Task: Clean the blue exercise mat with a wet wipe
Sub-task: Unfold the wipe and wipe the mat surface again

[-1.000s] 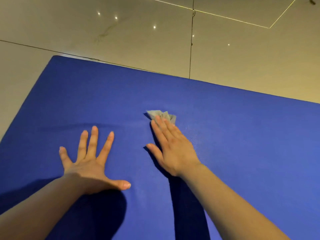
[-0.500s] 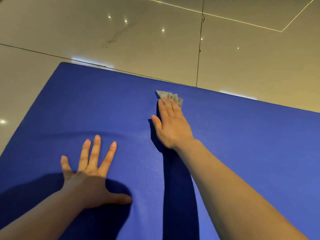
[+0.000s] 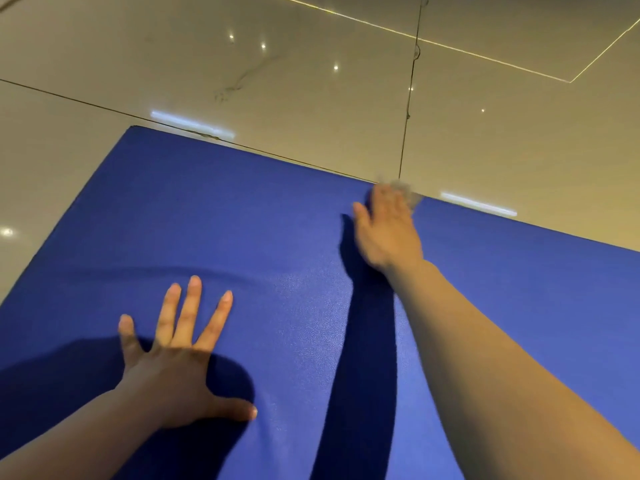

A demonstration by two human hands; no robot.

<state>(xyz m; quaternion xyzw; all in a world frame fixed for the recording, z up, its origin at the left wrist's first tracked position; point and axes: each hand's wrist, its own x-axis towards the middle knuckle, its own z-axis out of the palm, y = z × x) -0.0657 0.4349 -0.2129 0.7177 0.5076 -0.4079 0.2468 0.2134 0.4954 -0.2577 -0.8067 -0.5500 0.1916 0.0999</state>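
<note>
The wet wipe (image 3: 403, 192) sits at the blue mat's (image 3: 242, 220) far edge, pressed under the flat fingers of the right hand (image 3: 386, 230). The left hand (image 3: 173, 362), splayed and holding nothing, braces nearer the person. I judge a pull back comes next.

Layout: the exercise mat (image 3: 277, 237) lies on the tiled floor (image 3: 311, 98); the left hand (image 3: 173, 362) rests flat on its near left part, the right hand (image 3: 388, 230) over the wet wipe (image 3: 407, 194) at its far edge.
</note>
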